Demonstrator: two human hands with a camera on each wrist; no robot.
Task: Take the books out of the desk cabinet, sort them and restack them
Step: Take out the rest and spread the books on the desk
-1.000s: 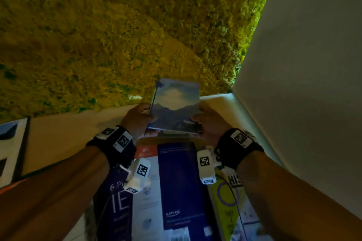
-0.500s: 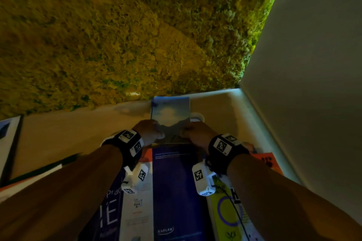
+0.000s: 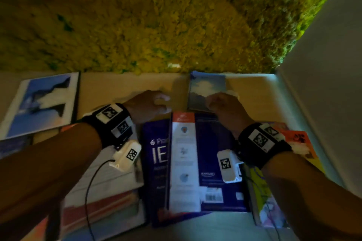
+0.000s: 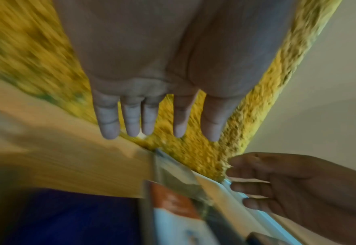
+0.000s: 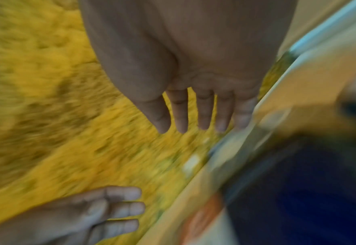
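Observation:
A small book with a sky-and-mountain cover [image 3: 205,88] lies flat on the tan desk top [image 3: 117,88], against the back edge. My left hand [image 3: 150,103] is just left of it, apart from it, with straight fingers [image 4: 131,119] that hold nothing. My right hand [image 3: 223,103] is over the book's near right corner with its fingers [image 5: 202,114] also straight and nothing gripped; whether they touch the cover is unclear. In front of the small book lies a large navy book [image 3: 213,154] on a purple one [image 3: 156,152].
A big blue-and-white book [image 3: 43,103] lies at the far left and a stack of books [image 3: 105,197] at the near left. An orange book [image 3: 299,141] and a yellow one [image 3: 260,191] lie at the right. A mossy yellow-green wall [image 3: 156,15] stands behind and a white wall [image 3: 323,84] on the right.
Both hands brought the small sky book down and set it flat at the desk's back edge. The left hand let go and slid left; the right hand's fingers opened.

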